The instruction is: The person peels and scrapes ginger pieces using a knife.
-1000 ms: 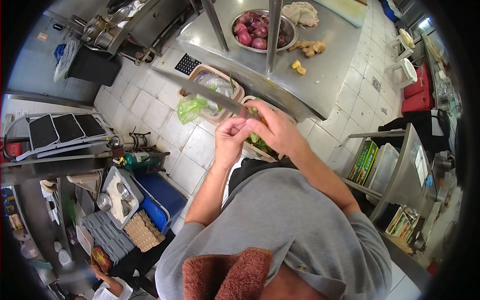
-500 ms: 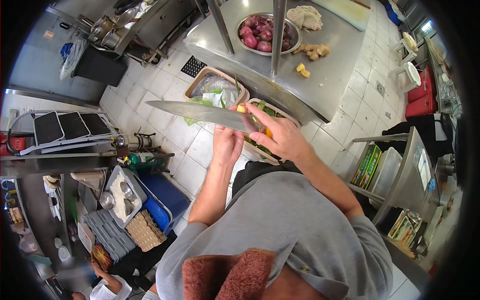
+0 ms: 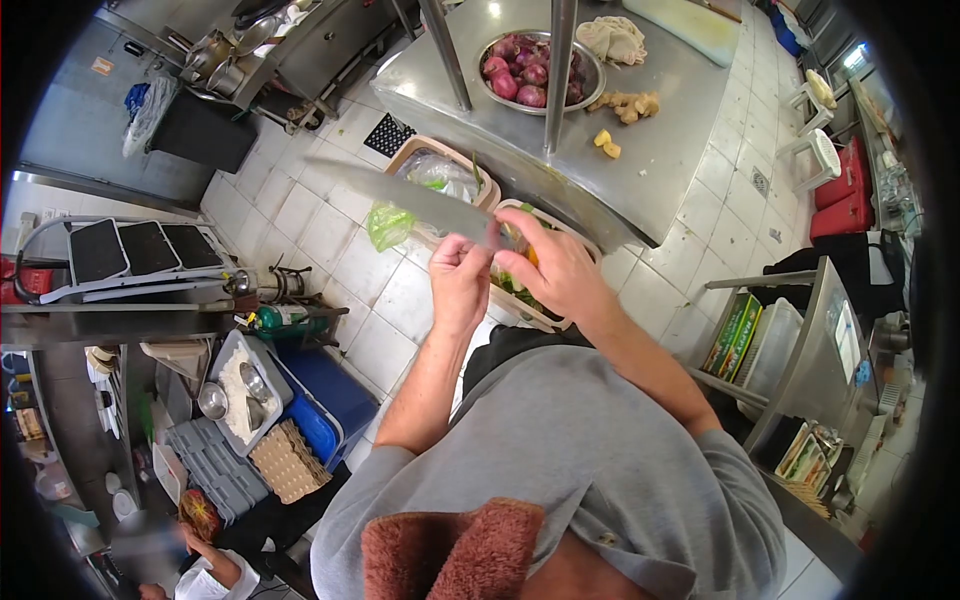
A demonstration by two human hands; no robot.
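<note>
Knife [image 3: 425,203]: in right hand [image 3: 565,275], blade toward 10 o'clock, out over bagged bin [image 3: 410,147]; fingers wrapped at blade's base.
Left hand [image 3: 462,285]: thumb and fingertips pinched together just beside blade; can't tell what, if anything, is between them.
Pale cut pieces [image 3: 605,143]: on steel table [image 3: 490,120], toward 1–2 o'clock from hands; look peeled, so a little prep seems done.
Ginger root [image 3: 630,106]: beside them, skin on; looks left to do.
Red onions [image 3: 517,72]: in metal bowl, 12 o'clock from hands, skins on; seem untouched.
Scraps bin [image 3: 548,322]: right below hands, greens inside, partly covered by hands.
Progress: looks early to midway; total amount unclear.
Hidden/blurred: blade smeared by motion, handle under right hand, orange bit near right thumb unclear, bin bottoms unseen.
Cut off: co-worker's arm [image 3: 215,560] at 7 o'clock, work unclear.
</note>
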